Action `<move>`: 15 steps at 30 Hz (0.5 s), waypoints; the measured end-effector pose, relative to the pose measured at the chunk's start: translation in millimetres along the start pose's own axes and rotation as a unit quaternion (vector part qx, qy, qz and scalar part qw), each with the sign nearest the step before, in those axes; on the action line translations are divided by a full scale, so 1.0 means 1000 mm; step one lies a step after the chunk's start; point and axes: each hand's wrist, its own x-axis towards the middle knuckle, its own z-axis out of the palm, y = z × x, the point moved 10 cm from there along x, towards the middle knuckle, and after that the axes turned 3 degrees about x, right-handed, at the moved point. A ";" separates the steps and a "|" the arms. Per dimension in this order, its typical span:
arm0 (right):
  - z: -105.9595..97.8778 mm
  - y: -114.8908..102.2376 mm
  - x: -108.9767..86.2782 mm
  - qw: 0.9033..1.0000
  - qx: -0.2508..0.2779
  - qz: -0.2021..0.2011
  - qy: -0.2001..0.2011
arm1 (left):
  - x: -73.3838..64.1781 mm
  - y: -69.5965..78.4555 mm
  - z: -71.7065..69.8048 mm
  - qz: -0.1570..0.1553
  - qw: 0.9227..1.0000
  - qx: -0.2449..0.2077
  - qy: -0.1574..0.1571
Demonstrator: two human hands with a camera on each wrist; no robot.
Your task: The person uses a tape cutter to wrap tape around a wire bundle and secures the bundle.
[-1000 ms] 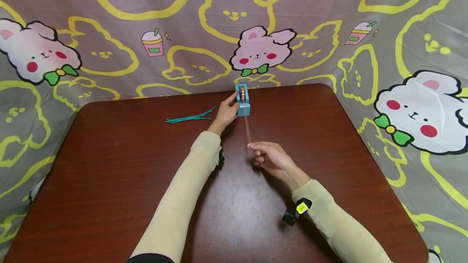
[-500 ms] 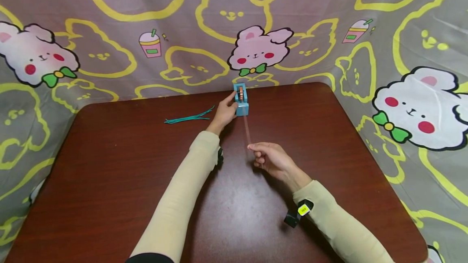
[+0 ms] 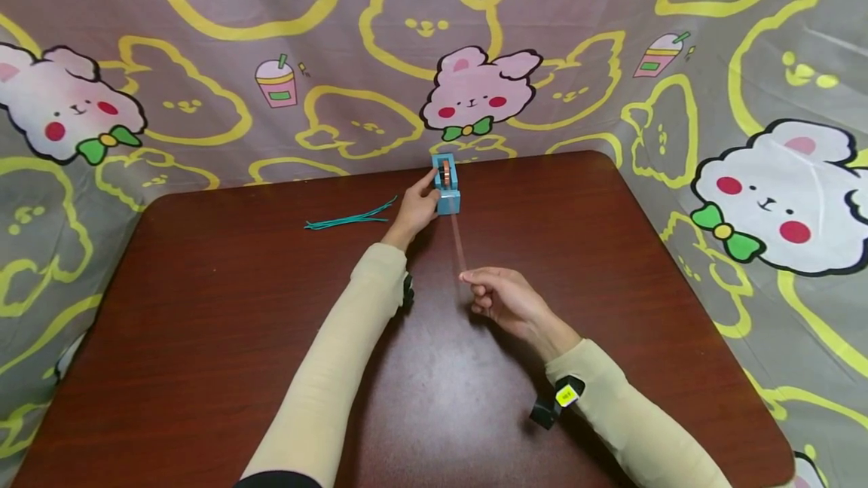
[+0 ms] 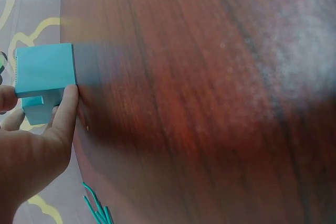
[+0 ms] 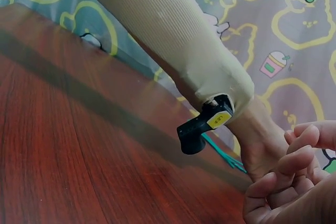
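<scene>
At the back of the table, a light-blue tape dispenser (image 3: 448, 203) stands with a roll of tape (image 3: 446, 172) in it. My left hand (image 3: 415, 211) grips its left side; in the left wrist view the fingers and thumb lie against the blue body (image 4: 44, 66). A strip of clear tape (image 3: 457, 243) runs from the dispenser's front toward me, stretched straight. Its near end is pinched between thumb and forefinger of my right hand (image 3: 508, 300), held over the table's middle. The right wrist view shows that hand's other fingers (image 5: 296, 161) curled in.
Several thin green twist ties (image 3: 349, 219) lie in a loose bundle left of my left hand. The brown wooden table (image 3: 203, 322) meets a patterned cloth (image 3: 380, 119) at its back and sides. A black wrist camera (image 3: 552, 404) hangs by my right sleeve.
My right hand has drawn the tape end very slightly toward me. The left hand stays on the dispenser; the head view has shifted a little.
</scene>
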 end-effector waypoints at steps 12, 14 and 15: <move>0.003 0.001 -0.006 1.000 0.001 -0.006 -0.009 | -0.002 0.000 0.000 -0.003 1.000 -0.004 -0.006; 0.002 0.001 -0.006 1.000 0.004 -0.007 -0.008 | -0.002 0.000 0.000 -0.003 1.000 -0.004 -0.006; 0.002 0.001 -0.006 1.000 0.005 -0.006 -0.007 | -0.001 -0.001 0.000 -0.004 1.000 -0.004 -0.006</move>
